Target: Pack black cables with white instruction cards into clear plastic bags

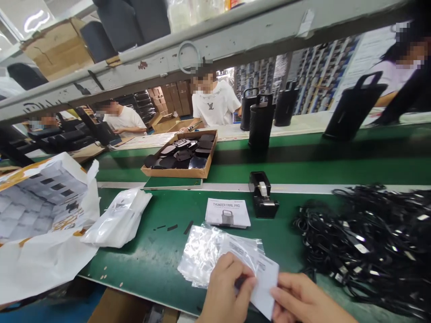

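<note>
My right hand (299,296) pinches the lower right edge of a white printed booklet (267,285) between thumb and fingers. Close beside it, my left hand (230,285) is closed in a pinch on a clear plastic bag (240,246) at the booklet's left edge. Something dark shows between the left thumb and finger, too small to name. The booklet overlaps the bag; I cannot tell how much of it lies inside. Under both spreads a stack of clear plastic bags (200,253). Just beyond lies a pile of booklets (228,213) marked THUNDERTRAIL PRO.
A black tape dispenser (264,195) stands behind the booklets. Tangled black cables (363,246) heap at right. White packets (117,217) and a large open bag (37,197) lie left. A carton of dark parts (205,172) and black speakers (261,123) stand farther back. Several people work beyond.
</note>
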Demonstrator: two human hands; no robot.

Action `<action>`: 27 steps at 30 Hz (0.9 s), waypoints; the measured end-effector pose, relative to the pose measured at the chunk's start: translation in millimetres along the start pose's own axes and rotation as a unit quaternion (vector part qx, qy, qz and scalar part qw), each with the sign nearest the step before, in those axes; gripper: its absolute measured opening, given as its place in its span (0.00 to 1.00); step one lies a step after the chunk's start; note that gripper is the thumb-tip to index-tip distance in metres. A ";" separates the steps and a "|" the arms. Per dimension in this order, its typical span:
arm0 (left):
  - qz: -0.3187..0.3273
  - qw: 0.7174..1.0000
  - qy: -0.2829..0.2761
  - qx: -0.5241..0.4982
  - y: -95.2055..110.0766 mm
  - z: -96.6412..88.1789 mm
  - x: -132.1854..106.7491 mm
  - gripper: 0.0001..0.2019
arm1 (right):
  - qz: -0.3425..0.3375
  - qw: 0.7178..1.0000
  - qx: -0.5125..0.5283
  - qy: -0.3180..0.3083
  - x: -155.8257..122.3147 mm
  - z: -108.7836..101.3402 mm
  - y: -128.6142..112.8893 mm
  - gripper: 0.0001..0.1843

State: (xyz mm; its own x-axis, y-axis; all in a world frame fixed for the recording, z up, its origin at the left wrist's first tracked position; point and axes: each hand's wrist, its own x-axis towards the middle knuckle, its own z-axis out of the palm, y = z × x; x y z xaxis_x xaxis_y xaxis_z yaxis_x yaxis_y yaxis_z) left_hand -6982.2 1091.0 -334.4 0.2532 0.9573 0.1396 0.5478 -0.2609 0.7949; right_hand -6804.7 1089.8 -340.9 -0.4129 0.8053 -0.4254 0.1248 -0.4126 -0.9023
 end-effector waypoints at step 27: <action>-0.075 0.994 -0.055 0.057 0.6 -9.6 17.4 0.05 | -0.060 0.776 -0.362 0.512 -10.2 -89.9 -43.9 0.24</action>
State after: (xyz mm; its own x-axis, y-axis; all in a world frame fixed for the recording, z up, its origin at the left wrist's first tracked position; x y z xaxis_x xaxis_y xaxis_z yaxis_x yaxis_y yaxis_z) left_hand -6985.2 1108.7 -325.8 0.2446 0.9685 -0.0459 0.6719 -0.1352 0.7282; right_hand -6724.9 1138.1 -303.2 0.4265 0.8888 0.1674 0.7691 -0.2590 -0.5843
